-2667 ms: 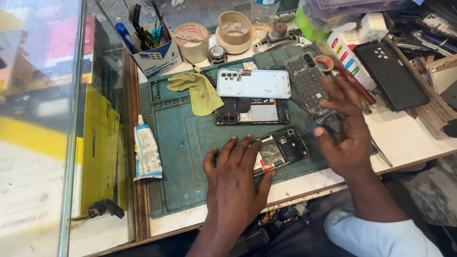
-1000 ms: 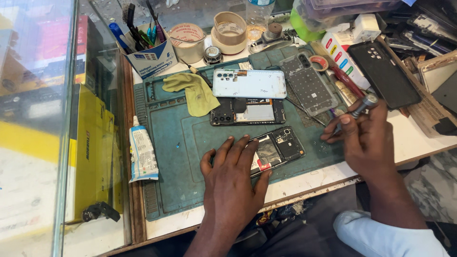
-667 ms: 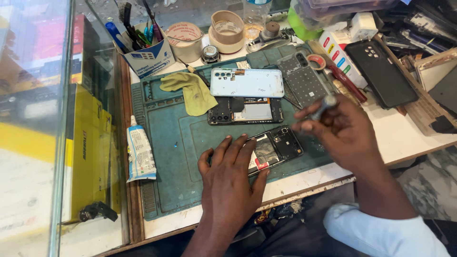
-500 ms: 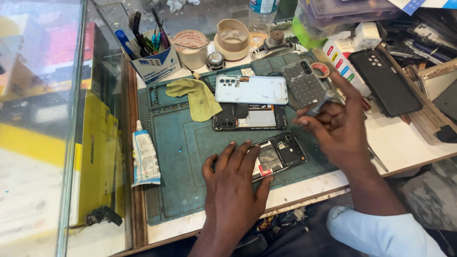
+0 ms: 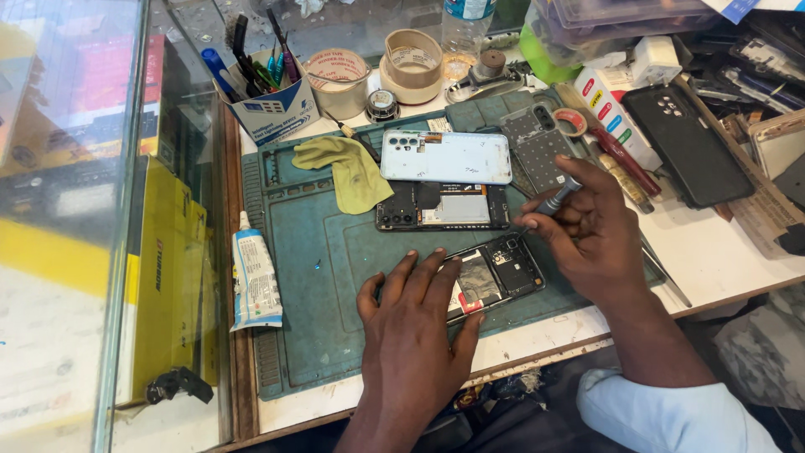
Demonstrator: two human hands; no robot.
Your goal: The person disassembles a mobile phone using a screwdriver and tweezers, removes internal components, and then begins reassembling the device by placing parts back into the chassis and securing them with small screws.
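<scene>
**Opened phone pinned flat, screwdriver pinched above it**

The left hand (image 5: 415, 340) lies flat, fingers spread and nearly straight, pressing on the near end of the opened phone (image 5: 495, 277); its grip is wide and closes on nothing, the fingertips only resting on the phone's exposed insides. The phone sits tilted on the teal work mat (image 5: 310, 277), its far end with the dark circuit parts sticking out just past the fingertips.

Just right of that far end, the right hand (image 5: 591, 231) has a narrow grip: thumb and fingers pinched around a small screwdriver (image 5: 549, 204) with a grey-blue handle. The tool slants down and left from the grip, its tip close above the far corner of the phone; whether tip and phone touch cannot be told.

Beyond both grips lies a second phone body (image 5: 442, 205), dark with a pale plate in its middle, and just past it a light blue back cover (image 5: 446, 157), face down. Left of these sits a crumpled yellow-green cloth (image 5: 348, 168). Well left of the left hand's grip a white glue tube (image 5: 254, 277) lies at the mat's edge.

Far right of the right hand's grip, a black phone cover (image 5: 688, 143) rests on the desk (image 5: 721, 260). Farthest off stand tape rolls (image 5: 411, 54) and a tool box of pens (image 5: 268, 105)
</scene>
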